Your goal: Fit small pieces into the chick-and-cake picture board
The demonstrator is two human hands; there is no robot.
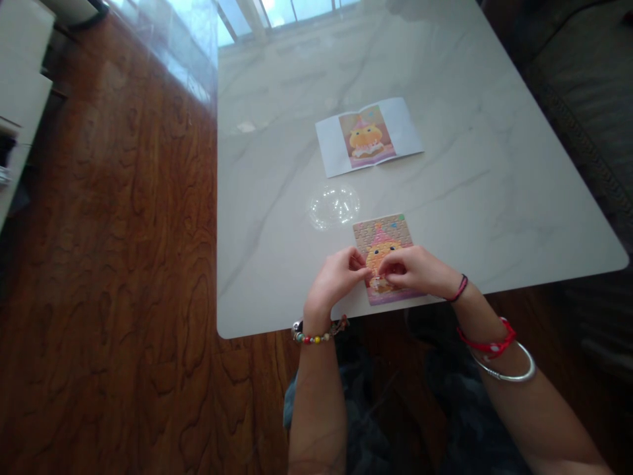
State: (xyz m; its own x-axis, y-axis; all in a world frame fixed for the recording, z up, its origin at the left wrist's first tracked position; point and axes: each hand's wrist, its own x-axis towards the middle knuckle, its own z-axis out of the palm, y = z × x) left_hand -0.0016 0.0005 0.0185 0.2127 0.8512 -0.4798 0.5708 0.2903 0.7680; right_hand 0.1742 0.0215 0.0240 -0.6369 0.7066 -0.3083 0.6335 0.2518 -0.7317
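Observation:
A small jigsaw puzzle [380, 232] lies near the table's front edge, its picture a yellow cartoon figure in a pink party hat. My left hand [333, 277] is at the puzzle's left edge, fingers curled and thumb and fingertips drawn together over it. From the right, my right hand [418, 267] reaches across the lower half in a pinch, its fingertips close to the left ones. Whatever is between the fingers of either hand is too small or hidden to make out. Part of the puzzle's middle and right side is covered by my right hand.
A creased white sheet [331, 148] printed with the same picture lies beyond the puzzle. The glossy marble-patterned table [277, 264] reflects a window and a ring of lights. Wooden floor [148, 264] shows left, with white furniture [22, 86] at the far left.

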